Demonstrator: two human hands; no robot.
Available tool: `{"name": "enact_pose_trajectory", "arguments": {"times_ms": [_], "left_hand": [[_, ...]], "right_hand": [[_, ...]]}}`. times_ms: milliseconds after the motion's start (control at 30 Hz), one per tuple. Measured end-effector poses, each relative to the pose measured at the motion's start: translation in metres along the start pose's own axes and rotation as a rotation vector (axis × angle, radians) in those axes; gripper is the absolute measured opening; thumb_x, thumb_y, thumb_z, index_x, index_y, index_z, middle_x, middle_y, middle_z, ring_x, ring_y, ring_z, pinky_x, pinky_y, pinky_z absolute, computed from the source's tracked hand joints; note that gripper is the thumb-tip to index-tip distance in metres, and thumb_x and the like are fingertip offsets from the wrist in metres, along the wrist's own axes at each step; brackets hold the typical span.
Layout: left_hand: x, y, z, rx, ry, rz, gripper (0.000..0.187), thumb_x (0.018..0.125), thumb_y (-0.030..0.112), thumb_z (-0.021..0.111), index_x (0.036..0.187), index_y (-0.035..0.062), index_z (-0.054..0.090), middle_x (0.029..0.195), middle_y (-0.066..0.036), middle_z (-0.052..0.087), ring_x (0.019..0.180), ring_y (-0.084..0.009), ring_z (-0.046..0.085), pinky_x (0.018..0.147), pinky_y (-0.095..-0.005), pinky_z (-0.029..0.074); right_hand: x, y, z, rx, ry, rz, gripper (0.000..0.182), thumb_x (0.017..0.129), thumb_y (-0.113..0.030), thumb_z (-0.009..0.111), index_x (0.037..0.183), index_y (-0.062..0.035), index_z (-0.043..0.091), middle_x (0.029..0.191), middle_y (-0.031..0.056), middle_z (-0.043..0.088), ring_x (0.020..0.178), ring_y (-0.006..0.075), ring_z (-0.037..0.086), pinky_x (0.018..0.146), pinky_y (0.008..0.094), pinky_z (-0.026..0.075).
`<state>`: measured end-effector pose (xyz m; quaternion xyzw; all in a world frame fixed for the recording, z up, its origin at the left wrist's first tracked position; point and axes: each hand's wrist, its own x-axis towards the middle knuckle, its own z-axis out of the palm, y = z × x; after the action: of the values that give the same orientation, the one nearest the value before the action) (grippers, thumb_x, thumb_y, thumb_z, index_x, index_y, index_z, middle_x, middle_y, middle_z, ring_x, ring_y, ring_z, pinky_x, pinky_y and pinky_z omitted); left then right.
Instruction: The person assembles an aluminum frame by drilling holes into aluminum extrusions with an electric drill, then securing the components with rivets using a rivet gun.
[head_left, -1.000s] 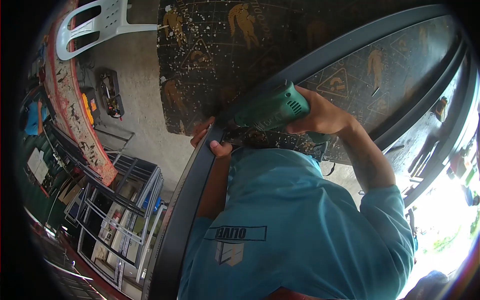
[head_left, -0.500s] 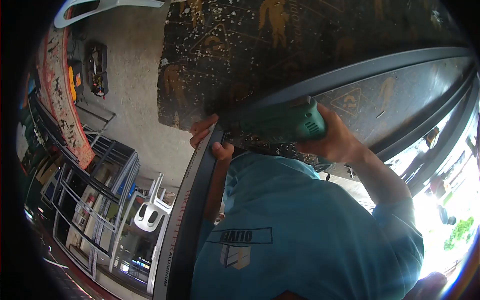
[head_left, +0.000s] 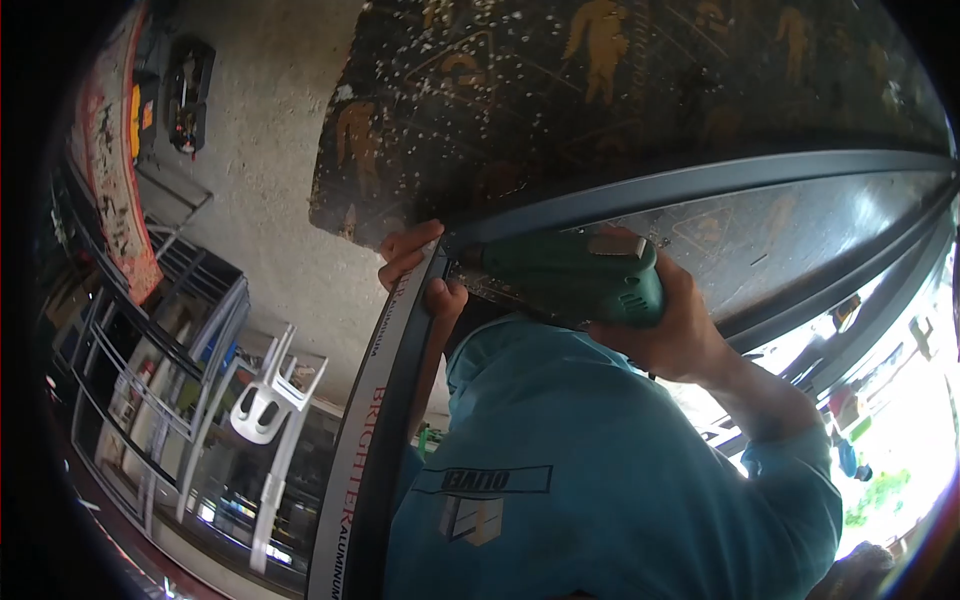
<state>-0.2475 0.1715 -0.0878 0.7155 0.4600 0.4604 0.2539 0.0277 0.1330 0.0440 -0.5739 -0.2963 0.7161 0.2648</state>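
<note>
My left hand (head_left: 420, 270) is wrapped round the upper end of a dark aluminium profile (head_left: 385, 440), whose side carries a white strip with red and black lettering. A green power tool (head_left: 575, 280) is held in my right hand (head_left: 680, 325), its front end pointing left at the corner beside my left fingers. At that corner the profile meets a long dark bar (head_left: 700, 180) that runs off to the right. The tool's tip and the contact point are too dark to make out.
A dark printed board (head_left: 480, 110) strewn with pale chips lies beyond the bar. On the left are a red worn beam (head_left: 118, 190), a black tray of small items (head_left: 188, 95), stacked metal frames (head_left: 170, 370) and a white plastic chair (head_left: 265, 405).
The view has shifted, so the board's long bar and the power tool appear lower. Both hands keep their holds on the profile and the tool.
</note>
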Motion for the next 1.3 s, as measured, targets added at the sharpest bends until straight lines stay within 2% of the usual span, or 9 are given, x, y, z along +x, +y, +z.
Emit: {"name": "enact_pose_trajectory", "arguments": {"times_ms": [200,400,500,567,667,833,900,1233,1300], "left_hand": [[0.009,0.004,-0.010,0.012,-0.076,0.004,0.022,0.085,0.021,0.043,0.099,0.0063,0.037,0.098,-0.018,0.063,0.084,-0.0235,0.059,0.074,-0.0363,0.047],[0.005,-0.003,-0.009,-0.014,-0.038,0.029,0.023,0.090,0.026,0.044,0.101,0.0069,0.036,0.100,-0.017,0.063,0.086,-0.0233,0.059,0.078,-0.0380,0.045],[0.005,-0.003,-0.010,-0.006,-0.054,0.026,0.024,0.092,0.028,0.043,0.101,0.0072,0.035,0.100,-0.017,0.063,0.086,-0.0237,0.059,0.080,-0.0391,0.044],[0.004,-0.005,-0.012,-0.012,-0.054,0.035,0.025,0.092,0.028,0.043,0.101,0.0071,0.035,0.100,-0.017,0.063,0.087,-0.0240,0.059,0.080,-0.0388,0.044],[0.003,-0.006,-0.011,-0.024,-0.048,0.039,0.025,0.092,0.029,0.044,0.101,0.0067,0.036,0.099,-0.018,0.063,0.087,-0.0247,0.060,0.080,-0.0385,0.045],[0.002,-0.016,-0.004,-0.105,0.052,0.093,0.030,0.090,0.034,0.047,0.105,0.0096,0.039,0.098,-0.016,0.065,0.083,-0.0204,0.060,0.078,-0.0340,0.038],[0.001,-0.014,-0.010,-0.075,0.004,0.067,0.026,0.088,0.028,0.047,0.099,0.0059,0.038,0.096,-0.018,0.063,0.086,-0.0260,0.061,0.078,-0.0384,0.046],[0.007,-0.014,-0.013,-0.069,-0.030,0.064,0.023,0.086,0.024,0.044,0.099,0.0063,0.038,0.097,-0.018,0.064,0.084,-0.0248,0.062,0.080,-0.0376,0.046],[0.006,-0.016,-0.009,-0.110,0.020,0.069,0.030,0.091,0.034,0.047,0.109,0.0103,0.040,0.100,-0.014,0.063,0.085,-0.0185,0.061,0.082,-0.0340,0.038]], "right_hand": [[-0.003,-0.003,0.012,-0.012,0.014,0.004,0.072,0.073,-0.002,0.072,0.137,-0.0046,0.038,0.118,0.0162,0.059,0.112,0.0235,0.057,0.096,0.0360,0.045],[-0.013,-0.011,0.027,-0.224,0.058,-0.047,0.071,0.073,-0.004,0.071,0.137,-0.0091,0.039,0.110,0.0177,0.065,0.103,0.0294,0.065,0.088,0.0390,0.051],[-0.012,-0.013,0.029,-0.290,0.002,-0.004,0.075,0.070,-0.001,0.074,0.135,-0.0015,0.037,0.110,0.0181,0.063,0.105,0.0253,0.062,0.090,0.0358,0.048],[-0.008,-0.011,0.030,-0.209,0.092,-0.027,0.074,0.071,-0.006,0.071,0.137,-0.0126,0.039,0.108,0.0193,0.065,0.096,0.0367,0.066,0.083,0.0417,0.054],[-0.018,-0.011,0.038,-0.345,0.074,-0.064,0.075,0.069,-0.006,0.070,0.137,-0.0127,0.038,0.107,0.0194,0.065,0.095,0.0394,0.065,0.083,0.0430,0.054],[-0.020,-0.011,0.042,-0.368,0.066,-0.084,0.076,0.067,-0.005,0.069,0.136,-0.0132,0.038,0.107,0.0189,0.065,0.093,0.0393,0.065,0.083,0.0434,0.054],[-0.020,-0.012,0.043,-0.364,0.056,-0.103,0.076,0.067,-0.005,0.069,0.136,-0.0135,0.038,0.107,0.0187,0.065,0.093,0.0391,0.065,0.083,0.0434,0.055],[-0.019,-0.017,0.048,-0.419,0.089,-0.116,0.077,0.065,-0.005,0.071,0.135,-0.0132,0.041,0.103,0.0180,0.067,0.091,0.0369,0.067,0.080,0.0414,0.056],[-0.019,-0.016,0.048,-0.422,0.094,-0.127,0.077,0.065,-0.005,0.072,0.135,-0.0130,0.041,0.103,0.0179,0.067,0.091,0.0366,0.067,0.081,0.0414,0.056]]}}
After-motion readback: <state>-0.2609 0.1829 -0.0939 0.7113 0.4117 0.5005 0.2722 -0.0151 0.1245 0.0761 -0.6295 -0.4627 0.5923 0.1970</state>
